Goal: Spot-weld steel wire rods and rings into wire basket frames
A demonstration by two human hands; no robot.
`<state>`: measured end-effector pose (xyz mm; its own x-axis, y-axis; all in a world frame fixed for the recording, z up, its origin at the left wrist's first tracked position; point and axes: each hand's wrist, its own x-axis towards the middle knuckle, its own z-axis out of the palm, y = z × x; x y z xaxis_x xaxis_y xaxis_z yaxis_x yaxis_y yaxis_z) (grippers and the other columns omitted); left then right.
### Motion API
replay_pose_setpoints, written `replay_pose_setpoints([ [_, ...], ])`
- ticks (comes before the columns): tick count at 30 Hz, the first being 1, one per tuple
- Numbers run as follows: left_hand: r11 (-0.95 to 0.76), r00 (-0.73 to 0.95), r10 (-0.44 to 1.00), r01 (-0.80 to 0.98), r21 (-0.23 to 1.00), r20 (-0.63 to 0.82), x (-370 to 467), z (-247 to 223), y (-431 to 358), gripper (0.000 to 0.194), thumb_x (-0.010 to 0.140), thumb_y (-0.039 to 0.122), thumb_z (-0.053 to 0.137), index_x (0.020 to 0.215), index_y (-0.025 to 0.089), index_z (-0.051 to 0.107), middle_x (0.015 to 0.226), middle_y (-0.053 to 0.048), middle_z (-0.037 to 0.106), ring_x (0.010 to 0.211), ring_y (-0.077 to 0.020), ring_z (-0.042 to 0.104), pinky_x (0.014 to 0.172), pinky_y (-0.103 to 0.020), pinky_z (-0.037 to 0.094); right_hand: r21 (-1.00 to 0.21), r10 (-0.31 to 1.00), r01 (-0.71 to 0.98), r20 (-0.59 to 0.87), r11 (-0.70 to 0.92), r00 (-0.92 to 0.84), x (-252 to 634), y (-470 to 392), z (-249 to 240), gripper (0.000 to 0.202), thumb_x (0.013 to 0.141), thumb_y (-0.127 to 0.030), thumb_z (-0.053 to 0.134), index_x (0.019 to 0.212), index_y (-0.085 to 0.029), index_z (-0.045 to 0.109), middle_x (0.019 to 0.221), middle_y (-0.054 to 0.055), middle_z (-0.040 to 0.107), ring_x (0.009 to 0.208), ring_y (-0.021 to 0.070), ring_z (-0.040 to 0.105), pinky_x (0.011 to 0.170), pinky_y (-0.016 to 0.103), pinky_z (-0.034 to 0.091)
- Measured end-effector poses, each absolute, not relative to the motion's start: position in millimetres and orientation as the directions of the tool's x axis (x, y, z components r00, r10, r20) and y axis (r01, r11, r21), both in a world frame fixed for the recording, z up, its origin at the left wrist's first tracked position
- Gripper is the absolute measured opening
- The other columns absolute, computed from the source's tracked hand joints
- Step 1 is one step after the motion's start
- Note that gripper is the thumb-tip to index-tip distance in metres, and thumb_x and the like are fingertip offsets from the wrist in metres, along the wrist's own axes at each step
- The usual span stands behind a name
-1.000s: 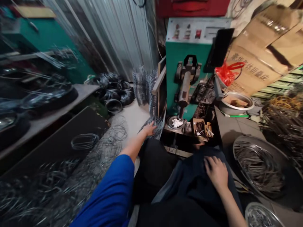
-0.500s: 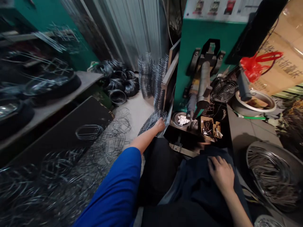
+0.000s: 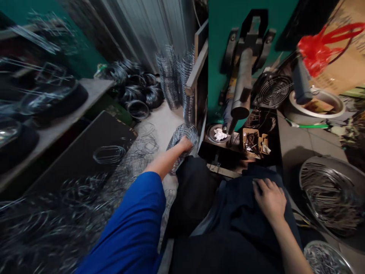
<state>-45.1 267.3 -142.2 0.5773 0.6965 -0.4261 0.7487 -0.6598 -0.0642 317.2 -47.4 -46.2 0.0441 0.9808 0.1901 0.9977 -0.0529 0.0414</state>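
My left hand (image 3: 186, 144), at the end of a blue sleeve, reaches down beside my left knee. Its fingers are curled over the rim of a wire grid (image 3: 179, 133) in a pile of similar oval grids, though the fingertips are hidden. Just beyond it, tall stacks of wire grids (image 3: 169, 82) stand on the floor against the wooden frame. My right hand (image 3: 270, 199) rests on my dark-clothed thigh, palm down and fingers loosely apart, holding nothing.
Ahead stands a green machine (image 3: 218, 72) with a thick metal cylinder (image 3: 242, 91). A basin of metal pieces (image 3: 303, 179) sits at right. Wire coils (image 3: 134, 89) lie at the back left; loose wire rings (image 3: 110, 154) lie on a dark board (image 3: 76, 152).
My left hand has closed over the grid's rim, its fingers curling in from a more spread position. The view has tilted down and shifted slightly right. My right hand stays on my thigh.
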Motion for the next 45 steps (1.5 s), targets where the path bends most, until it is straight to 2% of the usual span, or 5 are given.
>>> replay_pose_setpoints([
  [5,-0.557,0.430,0.769,0.814,-0.165,-0.473,-135.3,-103.8,223.3,0.031,0.079,0.042,0.076,0.083,0.011,0.074,0.094,-0.019,0.075,0.103,-0.0340,0.066,0.102,-0.050,0.035,0.046,0.979,0.998,0.203,-0.045,0.035,319.7,-45.7,-48.5,0.033,0.103,-0.038,0.044,0.100,-0.019,0.071,0.088,0.007,0.062,0.082,0.0227,0.053,0.069,0.033,0.029],
  [10,-0.453,0.344,0.843,0.868,-0.203,-0.413,-201.4,-80.5,139.3,0.034,0.086,0.047,0.066,0.081,0.014,0.075,0.088,-0.020,0.075,0.104,-0.0360,0.064,0.095,-0.048,0.037,0.095,0.977,0.995,0.211,-0.029,0.008,317.2,-50.1,-46.7,0.031,0.102,-0.038,0.047,0.099,-0.019,0.071,0.087,0.007,0.062,0.081,0.0231,0.052,0.069,0.033,0.029],
  [21,-0.339,0.294,0.912,0.933,-0.122,-0.286,-181.5,-114.4,67.5,0.036,0.093,0.045,0.052,0.084,0.018,0.075,0.084,-0.017,0.075,0.087,-0.0305,0.068,0.094,-0.046,0.033,0.123,0.983,0.990,0.176,-0.066,0.044,314.7,-69.1,-39.2,0.030,0.101,-0.039,0.048,0.098,-0.020,0.071,0.092,0.008,0.063,0.083,0.0238,0.053,0.068,0.032,0.029],
  [31,-0.346,0.253,0.904,0.907,-0.242,-0.346,-171.8,-89.7,73.9,0.040,0.095,0.047,0.047,0.082,0.018,0.071,0.081,-0.014,0.076,0.083,-0.0285,0.071,0.089,-0.041,0.034,-0.252,0.935,0.964,0.314,-0.086,0.166,362.7,-82.4,-55.3,0.037,0.101,-0.041,0.041,0.089,-0.018,0.068,0.086,0.007,0.063,0.080,0.0214,0.055,0.069,0.031,0.033],
  [45,-0.292,0.209,0.908,0.937,-0.190,-0.363,-187.1,-95.5,95.4,0.039,0.091,0.051,0.056,0.085,0.018,0.075,0.088,-0.016,0.077,0.089,-0.0261,0.072,0.096,-0.041,0.032,0.029,0.984,1.000,0.179,0.004,-0.009,323.1,-41.0,-52.4,0.032,0.101,-0.038,0.048,0.096,-0.016,0.071,0.089,0.008,0.063,0.079,0.0224,0.053,0.066,0.033,0.029],
])
